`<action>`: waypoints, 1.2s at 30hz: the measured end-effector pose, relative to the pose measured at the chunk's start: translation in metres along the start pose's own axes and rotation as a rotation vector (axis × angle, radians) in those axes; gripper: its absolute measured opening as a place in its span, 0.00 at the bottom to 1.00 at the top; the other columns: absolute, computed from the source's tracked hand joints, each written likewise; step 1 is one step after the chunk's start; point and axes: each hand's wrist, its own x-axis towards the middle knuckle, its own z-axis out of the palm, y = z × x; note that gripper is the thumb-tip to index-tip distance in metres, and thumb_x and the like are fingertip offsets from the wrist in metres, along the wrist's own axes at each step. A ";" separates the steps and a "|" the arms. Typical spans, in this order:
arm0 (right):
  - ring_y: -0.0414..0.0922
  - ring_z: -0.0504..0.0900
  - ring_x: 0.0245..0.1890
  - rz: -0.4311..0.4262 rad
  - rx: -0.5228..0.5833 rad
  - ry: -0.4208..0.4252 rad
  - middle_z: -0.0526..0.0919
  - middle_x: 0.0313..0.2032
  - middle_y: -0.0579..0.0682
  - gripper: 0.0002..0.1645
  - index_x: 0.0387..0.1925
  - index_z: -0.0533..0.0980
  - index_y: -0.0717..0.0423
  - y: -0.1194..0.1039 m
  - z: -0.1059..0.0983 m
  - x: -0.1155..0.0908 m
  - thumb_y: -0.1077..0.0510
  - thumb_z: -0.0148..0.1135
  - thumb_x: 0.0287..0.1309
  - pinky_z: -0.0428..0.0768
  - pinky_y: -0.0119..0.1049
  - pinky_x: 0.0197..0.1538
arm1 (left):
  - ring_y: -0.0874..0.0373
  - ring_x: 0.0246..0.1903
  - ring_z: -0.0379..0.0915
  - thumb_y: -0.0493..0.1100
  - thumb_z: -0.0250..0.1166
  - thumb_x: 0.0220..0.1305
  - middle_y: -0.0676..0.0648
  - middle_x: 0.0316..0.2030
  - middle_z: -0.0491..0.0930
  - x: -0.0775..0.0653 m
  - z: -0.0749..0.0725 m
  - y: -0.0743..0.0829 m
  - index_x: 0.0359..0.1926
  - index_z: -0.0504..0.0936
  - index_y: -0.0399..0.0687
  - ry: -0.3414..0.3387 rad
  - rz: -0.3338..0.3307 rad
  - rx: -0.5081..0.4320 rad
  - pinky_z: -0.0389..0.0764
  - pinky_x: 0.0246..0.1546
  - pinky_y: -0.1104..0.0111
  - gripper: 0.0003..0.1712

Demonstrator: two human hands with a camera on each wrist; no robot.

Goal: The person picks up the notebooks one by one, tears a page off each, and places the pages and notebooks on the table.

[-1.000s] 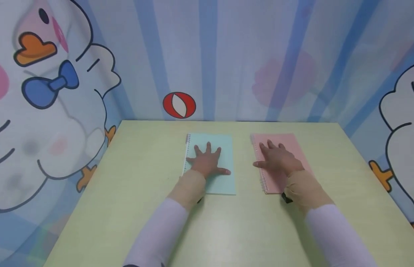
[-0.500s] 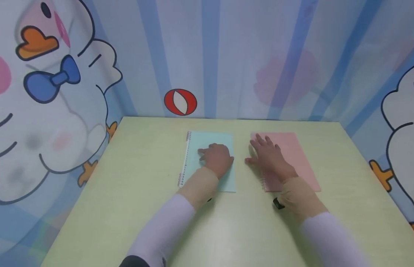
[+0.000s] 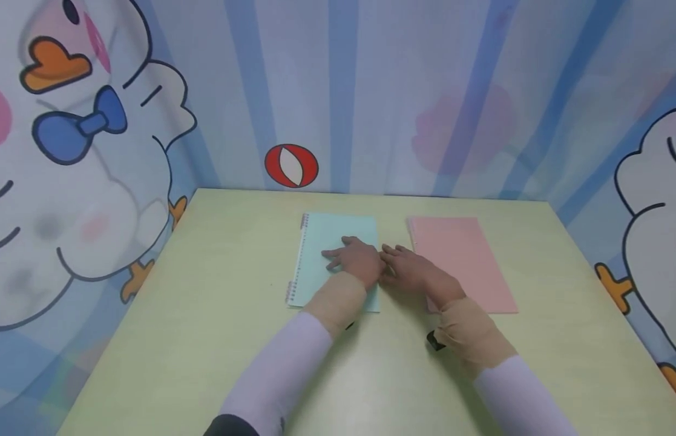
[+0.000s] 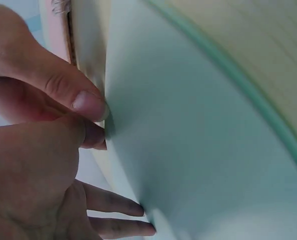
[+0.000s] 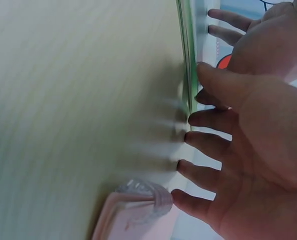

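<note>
Mint notebook [image 3: 313,266], centre frame; left hand [image 3: 358,259] over its right half, visible fingers spread (thumb hard to make out). Right hand [image 3: 416,271] at notebook's right edge, fingers fanned. Pink notebook [image 3: 465,257], right of centre, lower left partly covered.

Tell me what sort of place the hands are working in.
Probably a staged booth: a pale table, a cartoon-printed backdrop behind and beside it, and a mint notebook and pink notebook on top.
</note>
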 end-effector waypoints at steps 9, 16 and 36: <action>0.69 0.56 0.73 -0.030 0.007 0.094 0.57 0.76 0.67 0.33 0.74 0.62 0.65 0.002 0.004 0.003 0.52 0.51 0.77 0.60 0.64 0.72 | 0.29 0.57 0.74 0.68 0.48 0.75 0.30 0.74 0.60 0.007 -0.003 -0.009 0.71 0.71 0.43 0.001 -0.004 -0.122 0.66 0.62 0.31 0.40; 0.65 0.62 0.71 0.033 -0.025 0.186 0.61 0.76 0.62 0.33 0.74 0.62 0.64 -0.002 0.014 0.005 0.50 0.48 0.78 0.67 0.64 0.68 | 0.35 0.66 0.67 0.61 0.48 0.76 0.32 0.73 0.64 0.001 -0.004 -0.014 0.72 0.70 0.44 0.018 0.056 -0.224 0.62 0.62 0.27 0.35; 0.60 0.64 0.68 0.107 -0.142 0.148 0.61 0.77 0.52 0.36 0.76 0.62 0.50 -0.005 0.015 0.008 0.45 0.56 0.74 0.73 0.66 0.57 | 0.31 0.68 0.62 0.44 0.52 0.81 0.34 0.68 0.72 -0.015 -0.012 -0.009 0.81 0.52 0.58 0.009 0.227 -0.121 0.73 0.55 0.30 0.34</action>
